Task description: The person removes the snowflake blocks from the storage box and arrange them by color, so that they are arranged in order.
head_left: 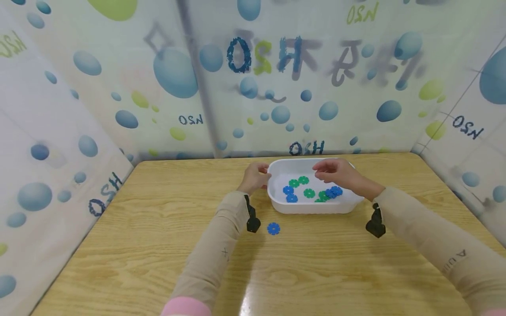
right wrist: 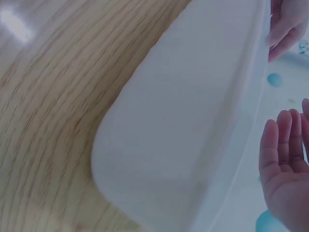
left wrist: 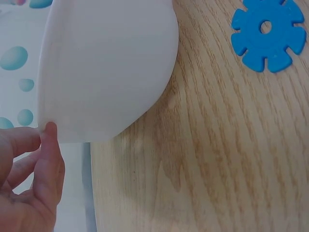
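A white plastic basin (head_left: 312, 208) stands toward the back of the table, with several blue and green flower-shaped plastic pieces lying in it. My left hand (head_left: 254, 177) pinches the basin's left rim between thumb and fingers; the left wrist view shows the thumb (left wrist: 50, 140) on the outer wall. Over the basin's right side hovers my right hand (head_left: 337, 172), fingers loosely bent. Its palm looks bare in the right wrist view. One blue flower-shaped piece (head_left: 273, 228) lies on the table in front of the basin, close to my left wrist.
The wooden table (head_left: 158, 228) reaches back to a wall (head_left: 253, 109) covered with printed blue and green drops. Side walls with the same print rise at left and right. Black wrist devices (head_left: 253, 224) hang under both sleeves.
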`<state>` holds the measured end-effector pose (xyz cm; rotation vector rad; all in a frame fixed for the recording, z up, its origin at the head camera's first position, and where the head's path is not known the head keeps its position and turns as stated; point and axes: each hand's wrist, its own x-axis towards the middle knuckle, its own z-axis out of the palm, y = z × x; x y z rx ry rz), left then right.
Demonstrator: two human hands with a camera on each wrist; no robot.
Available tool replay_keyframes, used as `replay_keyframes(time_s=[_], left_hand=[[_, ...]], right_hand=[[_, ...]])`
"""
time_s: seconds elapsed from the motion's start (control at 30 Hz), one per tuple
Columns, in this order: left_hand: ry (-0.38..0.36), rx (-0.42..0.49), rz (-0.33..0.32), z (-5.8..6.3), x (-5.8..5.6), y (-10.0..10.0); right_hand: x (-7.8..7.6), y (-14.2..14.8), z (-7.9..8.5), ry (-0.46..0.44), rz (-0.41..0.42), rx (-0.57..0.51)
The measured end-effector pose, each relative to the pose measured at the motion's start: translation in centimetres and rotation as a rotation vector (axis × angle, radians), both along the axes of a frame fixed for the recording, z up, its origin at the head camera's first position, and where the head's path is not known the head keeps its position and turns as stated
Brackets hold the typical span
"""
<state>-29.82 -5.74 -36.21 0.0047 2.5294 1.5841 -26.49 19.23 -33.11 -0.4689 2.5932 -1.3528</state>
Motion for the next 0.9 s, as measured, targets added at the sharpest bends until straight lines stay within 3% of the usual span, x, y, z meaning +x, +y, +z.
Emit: replay_keyframes(time_s=[0.4, 0.67, 0.9], left_hand=[[0.001, 0.004, 0.003, 0.0, 0.1, 0.0], [-0.007, 0.017, 0.009, -0.1, 0.2, -0.1], [-0.027, 0.021, 0.022, 0.1, 0.0, 0.0]], right_hand=[[-2.1, 1.6, -2.4, -0.072, -0.081, 0.053], [-3.0, 1.5, -3.2, -0.117, -0.152, 0.023], [-3.2, 1.1, -4.0, -0.094, -0.174, 0.118]])
